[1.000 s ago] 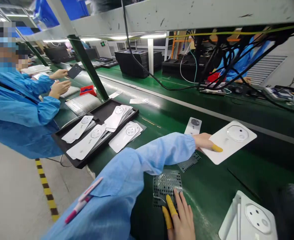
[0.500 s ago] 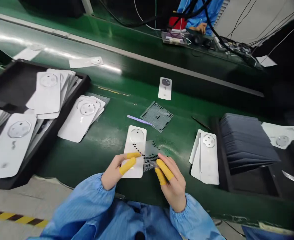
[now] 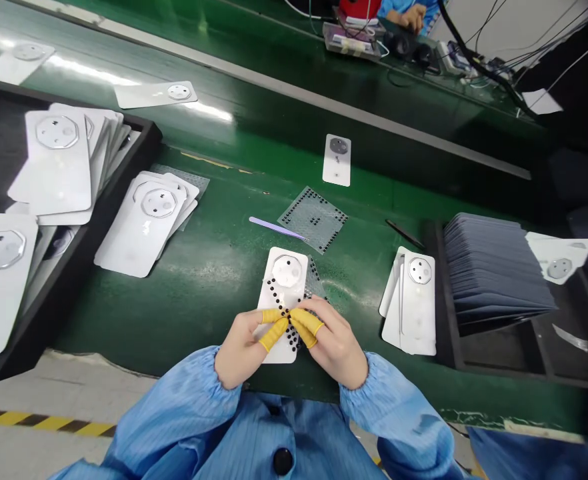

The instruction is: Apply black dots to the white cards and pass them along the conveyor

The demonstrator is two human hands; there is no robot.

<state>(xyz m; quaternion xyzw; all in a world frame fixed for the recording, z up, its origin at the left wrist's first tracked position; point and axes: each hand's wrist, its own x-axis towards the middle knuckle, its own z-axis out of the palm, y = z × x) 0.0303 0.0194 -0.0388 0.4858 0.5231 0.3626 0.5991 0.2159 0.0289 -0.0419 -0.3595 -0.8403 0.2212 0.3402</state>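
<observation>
A white phone back cover [image 3: 286,280] lies on the green bench in front of me, camera ring at its far end. A clear sheet with black dots [image 3: 313,285] rests partly over it. My left hand [image 3: 247,340] and my right hand [image 3: 334,343] meet over the cover's near half. Both wear yellow finger cots, and thumb and forefinger of each pinch at the dotted sheet's edge. What exactly sits between the fingertips is too small to see.
A second dotted sheet [image 3: 314,219] and a lilac stick [image 3: 277,228] lie beyond. White covers are stacked at left [image 3: 144,220], in a black tray [image 3: 49,160] and at right [image 3: 414,300]. Dark sheets [image 3: 494,267] fill a tray on the right. A small cover [image 3: 337,160] lies farther back.
My view swung from the conveyor down to the bench. My left hand brought the white cover in front of me, and both hands have closed together over it, pinching at the dotted sheet.
</observation>
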